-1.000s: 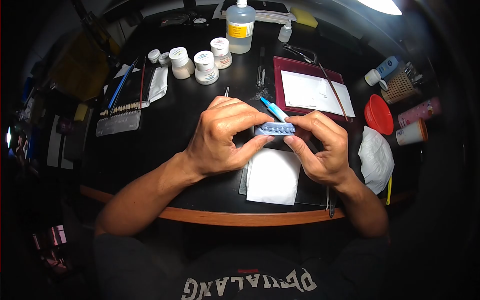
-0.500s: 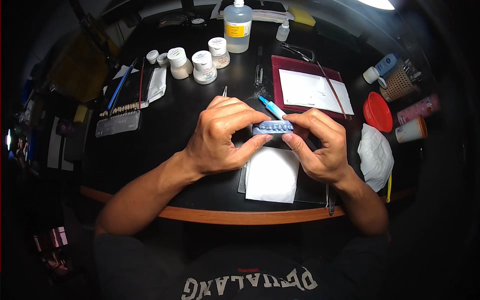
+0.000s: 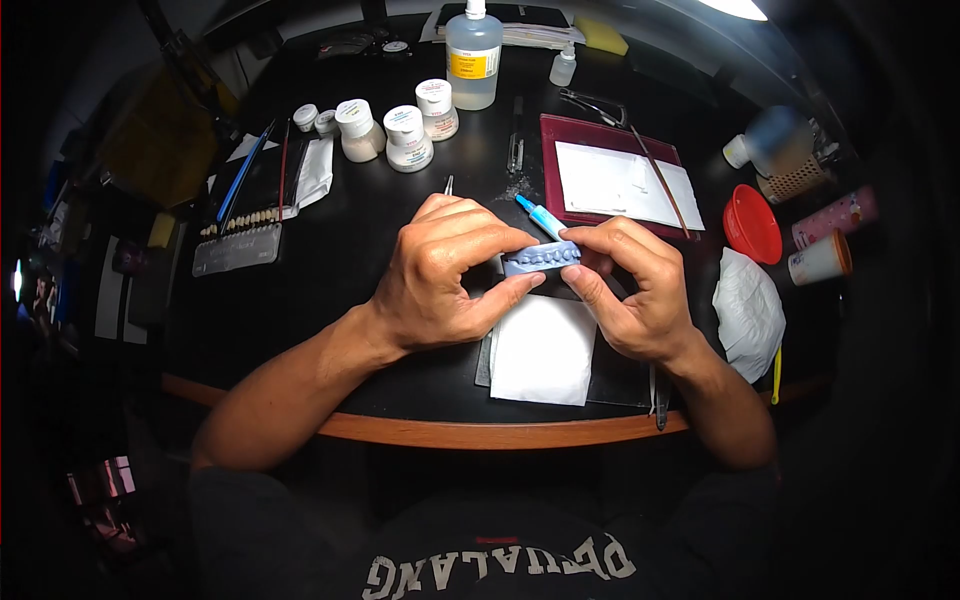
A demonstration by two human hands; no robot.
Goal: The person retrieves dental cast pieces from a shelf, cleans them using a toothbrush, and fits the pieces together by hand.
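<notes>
Both hands grip a small blue dental model, a block with a row of teeth on its upper face, which is held in the air above the near middle of the desk. The left hand is closed on its left end between thumb and bent fingers, and the right hand pinches its right end in the same way. I judge the model to be light and stiff, probably a hard cast that can chip if it drops; the safe places to take hold are the two ends and the flat sides, not the tooth row, which looks fine and fragile. Just below the hands a white paper sheet lies near the front edge of the desk. A blue-tipped syringe lies just behind the model. Toward the back edge stand three white-capped jars and a clear liquid bottle. A red tray with white paper lies at the right back, and a tooth shade guide at the left side. The desk top is black, smooth and a little shiny; the room around it is dark, with one lamp above the far right corner.
</notes>
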